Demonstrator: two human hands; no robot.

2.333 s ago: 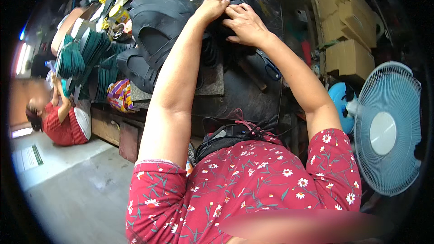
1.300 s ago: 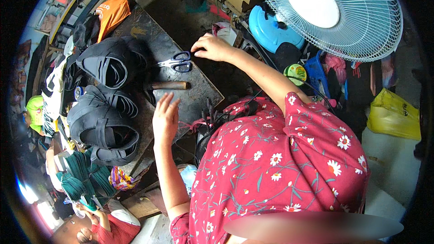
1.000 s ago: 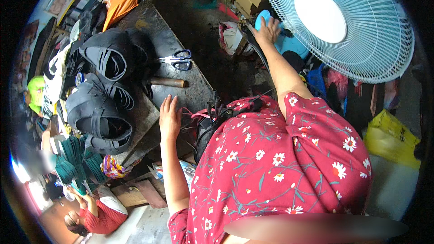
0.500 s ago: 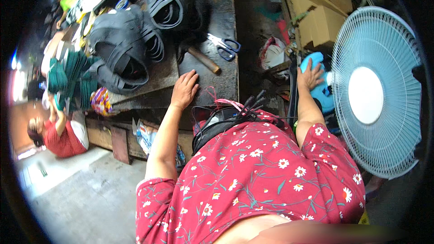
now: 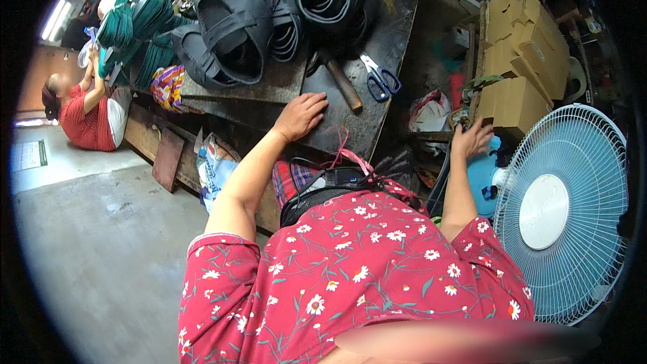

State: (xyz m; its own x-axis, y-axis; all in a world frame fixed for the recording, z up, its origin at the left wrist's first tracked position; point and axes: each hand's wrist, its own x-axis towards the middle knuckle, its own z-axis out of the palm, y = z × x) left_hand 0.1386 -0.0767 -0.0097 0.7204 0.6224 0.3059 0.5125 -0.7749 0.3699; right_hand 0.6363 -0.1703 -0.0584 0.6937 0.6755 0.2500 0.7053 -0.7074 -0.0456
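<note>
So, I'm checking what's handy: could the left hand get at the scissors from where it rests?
Probably yes: the scissors lie uncovered on the tabletop to the right of the left hand. A wooden handle lies between them, but flat, so the hand could likely pass over it.

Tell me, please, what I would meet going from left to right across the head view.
Co-worker in red top, patterned bundle, left hand, wooden handle, scissors, right hand, fan.

Black strapped pieces (image 5: 236,1) lie piled on the dark worktable (image 5: 392,30).
</note>
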